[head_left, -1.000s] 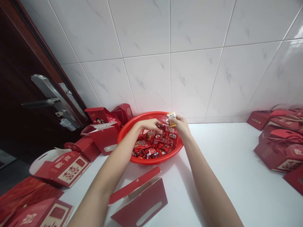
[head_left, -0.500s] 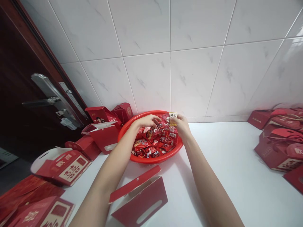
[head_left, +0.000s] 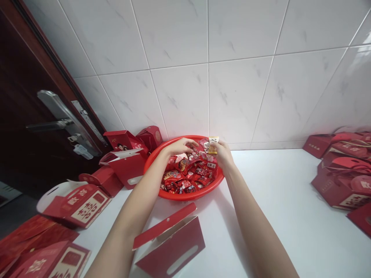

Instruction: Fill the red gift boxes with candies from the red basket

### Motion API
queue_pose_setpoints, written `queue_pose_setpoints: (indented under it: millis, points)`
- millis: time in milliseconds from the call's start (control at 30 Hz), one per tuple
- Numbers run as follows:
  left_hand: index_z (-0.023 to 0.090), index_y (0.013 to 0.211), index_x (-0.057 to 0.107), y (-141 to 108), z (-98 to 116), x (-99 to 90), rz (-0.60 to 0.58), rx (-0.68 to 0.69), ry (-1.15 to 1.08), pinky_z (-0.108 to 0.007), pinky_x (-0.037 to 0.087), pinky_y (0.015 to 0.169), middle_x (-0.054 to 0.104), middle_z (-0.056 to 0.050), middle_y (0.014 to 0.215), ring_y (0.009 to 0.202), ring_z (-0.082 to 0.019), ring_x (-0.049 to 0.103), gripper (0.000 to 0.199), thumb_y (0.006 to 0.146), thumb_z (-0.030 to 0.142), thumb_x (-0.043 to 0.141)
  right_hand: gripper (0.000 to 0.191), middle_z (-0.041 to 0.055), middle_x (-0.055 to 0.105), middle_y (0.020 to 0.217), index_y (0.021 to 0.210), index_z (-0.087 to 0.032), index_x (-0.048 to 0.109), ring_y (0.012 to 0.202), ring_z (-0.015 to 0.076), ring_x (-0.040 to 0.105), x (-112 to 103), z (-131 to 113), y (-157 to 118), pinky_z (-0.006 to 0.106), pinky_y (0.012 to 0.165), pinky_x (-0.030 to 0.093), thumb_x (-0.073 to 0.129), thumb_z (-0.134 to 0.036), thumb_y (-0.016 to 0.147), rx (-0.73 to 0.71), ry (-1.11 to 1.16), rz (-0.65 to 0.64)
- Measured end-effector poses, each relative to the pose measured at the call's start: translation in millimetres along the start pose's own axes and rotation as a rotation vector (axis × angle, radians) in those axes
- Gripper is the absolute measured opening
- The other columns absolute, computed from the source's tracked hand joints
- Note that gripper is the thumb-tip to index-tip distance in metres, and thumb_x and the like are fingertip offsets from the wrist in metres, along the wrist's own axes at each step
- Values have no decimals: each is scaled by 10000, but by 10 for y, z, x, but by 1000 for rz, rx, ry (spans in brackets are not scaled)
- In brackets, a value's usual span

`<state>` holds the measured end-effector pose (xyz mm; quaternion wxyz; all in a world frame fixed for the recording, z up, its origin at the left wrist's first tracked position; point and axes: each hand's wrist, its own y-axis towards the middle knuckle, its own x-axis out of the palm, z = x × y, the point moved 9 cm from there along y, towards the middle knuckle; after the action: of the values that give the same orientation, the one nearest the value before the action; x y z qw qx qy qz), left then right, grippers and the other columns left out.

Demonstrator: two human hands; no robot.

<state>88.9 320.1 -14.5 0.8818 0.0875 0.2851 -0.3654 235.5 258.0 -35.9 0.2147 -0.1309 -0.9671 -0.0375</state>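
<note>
A red plastic basket (head_left: 179,197) holds many small wrapped sweets (head_left: 174,175), mostly in red wrappers. Over its far side, my right hand (head_left: 223,153) pinches a yellow-and-white snack packet (head_left: 213,145), with a reddish packet (head_left: 204,144) right beside it. I cannot tell whether that second packet is gripped too. My left hand (head_left: 182,146) reaches in from the left, just above the sweets, with fingers bent and apart and no packet visible in them. Nearer to me, between my forearms, stands a red gift box (head_left: 174,247) with its lid flap raised.
Several red boxes (head_left: 84,204) line the left side of the white table (head_left: 261,216). More red boxes (head_left: 342,177) are grouped at the right. A tiled wall (head_left: 237,96) rises behind the basket, and a dark door (head_left: 20,77) with a metal handle is at the left.
The yellow-and-white packet in my right hand has shifted slightly to the right. My left hand stays almost in place over the sweets.
</note>
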Motion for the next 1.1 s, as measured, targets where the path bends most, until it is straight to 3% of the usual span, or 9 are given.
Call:
queue_pose_setpoints:
  millis: [133,267,467,567,700,867,1000,1100]
  points:
    - [138,1051,691,3,-10,8,3,-10,18,-297,548,775,742,-72,1008,858,-170,691,379,677,91,648,46,-37,546,564,616,-197,562,533,107,503,-13,-18,-4,227,507,428,588,-210,581,-17,-1,9]
    - [143,1013,711,29,-38,36,11,-18,79,-311,542,844,753,-67,1025,973,-201,681,391,637,64,637,73,-38,564,583,644,-197,567,540,109,514,-31,-22,10,226,508,423,612,-217,591,-35,-1,15]
    - [164,848,766,27,-111,233,-149,-144,172,-261,527,771,775,-12,838,853,-212,708,254,616,93,690,69,-34,573,575,627,-189,581,545,110,525,-38,-33,0,223,507,428,622,-211,576,-43,6,22]
    - [193,794,767,-40,-241,150,-135,-299,288,-226,506,715,764,-1,768,784,-181,699,227,594,105,706,62,-30,587,570,618,-184,597,551,111,530,-39,-44,-16,219,508,436,599,-201,559,-37,14,32]
    - [164,645,713,-175,-468,-67,-96,-481,379,-264,488,608,713,-47,623,642,-211,670,87,579,201,755,46,-19,600,573,607,-178,602,551,116,541,-31,-52,-30,221,500,438,596,-192,563,-27,14,34]
    - [168,597,638,-263,-656,-266,-36,-599,440,-286,487,590,669,-70,543,596,-225,654,234,587,336,800,48,-15,611,585,621,-177,606,557,116,543,-37,-50,-30,221,505,443,610,-186,573,-32,20,34]
    - [166,630,638,-265,-675,-226,-41,-645,446,-285,509,592,681,-75,569,610,-231,670,316,577,414,826,44,-21,599,559,592,-177,601,547,113,535,-29,-51,-36,218,498,439,624,-195,560,-38,21,21]
    - [160,665,669,-245,-629,-120,-54,-643,444,-277,515,577,678,-49,579,586,-215,654,315,515,356,865,59,-18,609,563,597,-172,613,540,112,539,-12,-58,-39,224,504,444,632,-202,549,-40,20,3]
